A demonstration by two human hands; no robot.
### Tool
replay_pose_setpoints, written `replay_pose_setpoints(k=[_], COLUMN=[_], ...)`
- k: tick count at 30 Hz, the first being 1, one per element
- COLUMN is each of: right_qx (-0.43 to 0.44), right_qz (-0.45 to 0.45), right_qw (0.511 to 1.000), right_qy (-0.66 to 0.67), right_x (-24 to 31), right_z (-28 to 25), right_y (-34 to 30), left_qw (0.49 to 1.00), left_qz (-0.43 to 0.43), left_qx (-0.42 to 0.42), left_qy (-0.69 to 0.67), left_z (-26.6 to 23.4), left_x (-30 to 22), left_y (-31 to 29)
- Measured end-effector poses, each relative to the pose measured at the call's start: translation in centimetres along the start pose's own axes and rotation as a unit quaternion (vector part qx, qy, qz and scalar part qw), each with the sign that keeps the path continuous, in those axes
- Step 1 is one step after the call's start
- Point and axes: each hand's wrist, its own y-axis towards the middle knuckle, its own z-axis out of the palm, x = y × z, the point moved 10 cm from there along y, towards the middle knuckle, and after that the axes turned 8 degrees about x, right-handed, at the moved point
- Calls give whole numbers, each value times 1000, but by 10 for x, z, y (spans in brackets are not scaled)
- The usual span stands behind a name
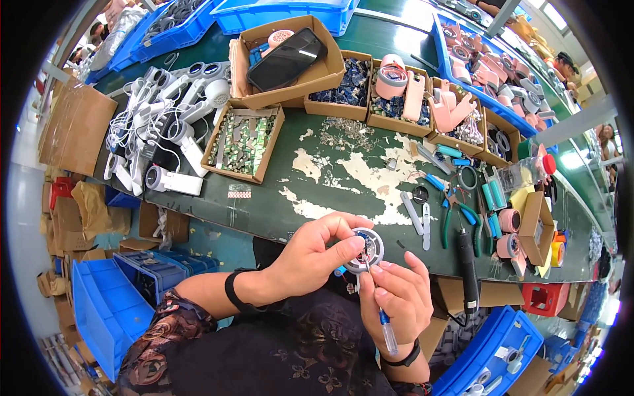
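1. Round white-and-grey plastic housing (376,245), open face up, small parts inside; held in front of torso at near edge of bench (295,153). Interior partly covered by thumb; parts too small to ID.
2. Left hand (310,254), w/ black wristband: grip clamped on housing, thumb over its face; far fingers hidden behind.
3. Right hand (399,300), dark band at wrist: grip closed round slim screwdriver w/ clear-and-blue handle (389,333). Shaft runs up to housing; tip hard to make out, contact n/c (can't tell).
4. Small blue cylinder (340,271), below housing, mostly hidden by L hand.
5. Green-handled pliers (447,228), R of hands, amid sm. tools; overlaps unclear.
6. Black pen-shaped corded tool (468,264), upright in view, over bench edge; cord partly lost below.
7. Black smartphone (287,59), across brown cardboard box (290,96); hides pt. of contents.
8. White handheld devices (178,183), far L, tangled w/ cables; qty uncountable.
9. Blue plastic crate (284,16), cut off at top.
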Motion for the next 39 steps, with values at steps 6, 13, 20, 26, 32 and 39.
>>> replay_pose_setpoints(k=[6, 13, 20, 26, 32, 39], right_qx=[4, -5, 1, -19, 1, -4], right_qz=[-9, -6, -9, -13, -23, -15], right_qw=[1000, 1000, 1000, 1000, 999, 1000], right_qy=[-27, -11, -21, -18, -26, -13], right_x=[2, 0, -1, -3, -1, -4], right_z=[3, -1, 3, 4, 6, 7], right_y=[-1, 0, 1, -2, -2, -1], left_qw=[998, 996, 995, 992, 985, 980], left_qz=[-27, -19, -23, -35, -56, -79], left_qx=[-12, -23, -27, -24, -22, -40], left_qy=[-50, -78, -92, -118, -163, -180], left_z=[-1, -5, -5, -5, -3, -1], left_x=[7, 10, 13, 15, 22, 19], left_y=[0, 0, -1, -1, -2, -2])
